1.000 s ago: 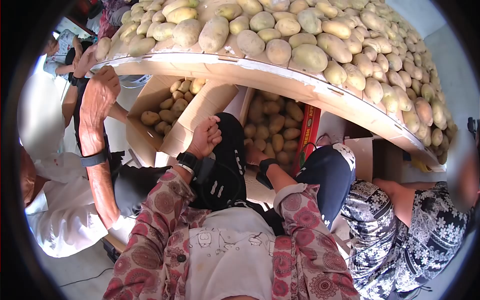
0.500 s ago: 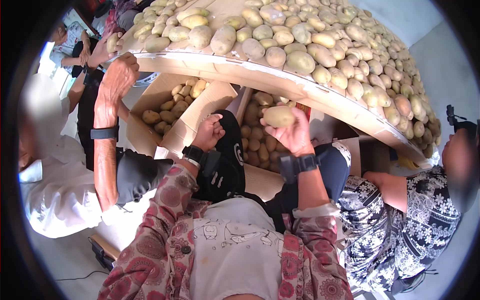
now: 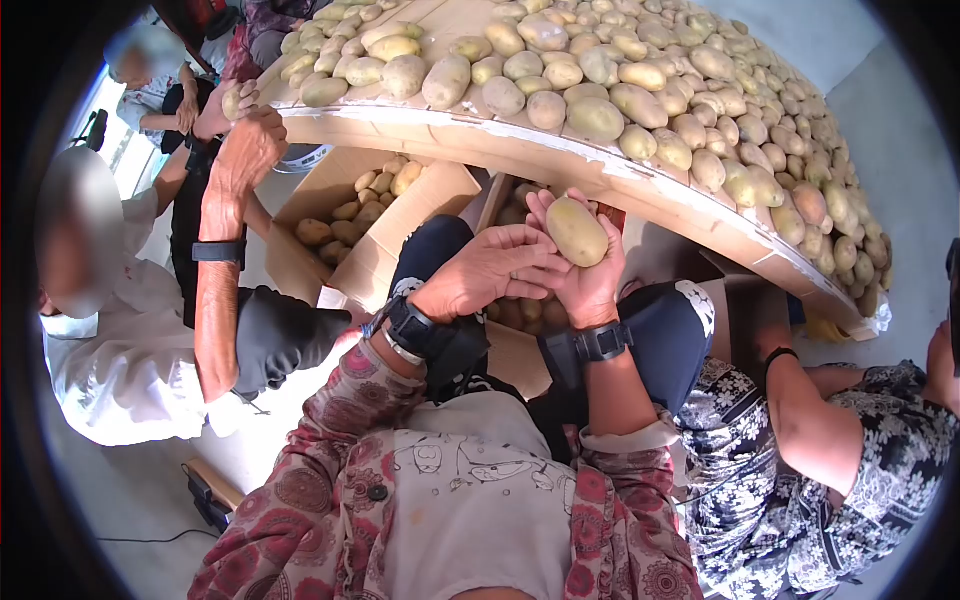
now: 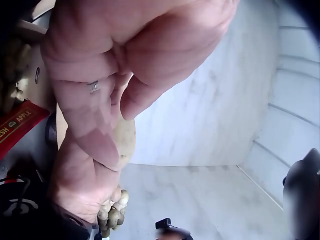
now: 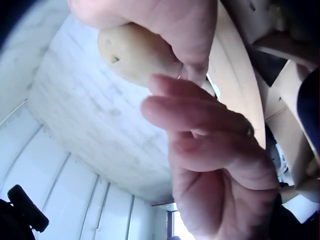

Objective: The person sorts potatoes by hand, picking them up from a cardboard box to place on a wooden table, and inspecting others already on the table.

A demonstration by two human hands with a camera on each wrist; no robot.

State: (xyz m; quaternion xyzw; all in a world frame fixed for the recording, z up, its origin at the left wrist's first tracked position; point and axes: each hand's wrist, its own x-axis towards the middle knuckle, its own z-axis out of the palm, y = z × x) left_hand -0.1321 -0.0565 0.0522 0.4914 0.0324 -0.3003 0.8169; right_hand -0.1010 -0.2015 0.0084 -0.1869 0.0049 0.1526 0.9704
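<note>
A pale oval potato (image 3: 577,232) lies in my upturned right hand (image 3: 592,292), with the thumb along its side and the other fingers behind it. My left hand (image 3: 488,272) reaches across from the left, fingers extended, their tips close beside the potato. From the left wrist, the left fingers overlap the lower end of the potato (image 4: 126,142), with the right hand (image 4: 82,177) beneath. In the right wrist view the right hand (image 5: 175,25) grips the potato (image 5: 131,52), and the left fingertips come up just below it.
A cardboard-covered table (image 3: 430,128) heaped with potatoes (image 3: 700,110) spans the front. Beneath its edge stand a cardboard box (image 3: 425,215) of potatoes and another, partly hidden behind my hands. A person (image 3: 130,330) sits at left, another (image 3: 800,440) at right.
My right hand came up from the lower box with a potato and turned it upright on the palm. My left hand moved right, from loosely curled to fingers extended beside the potato.
</note>
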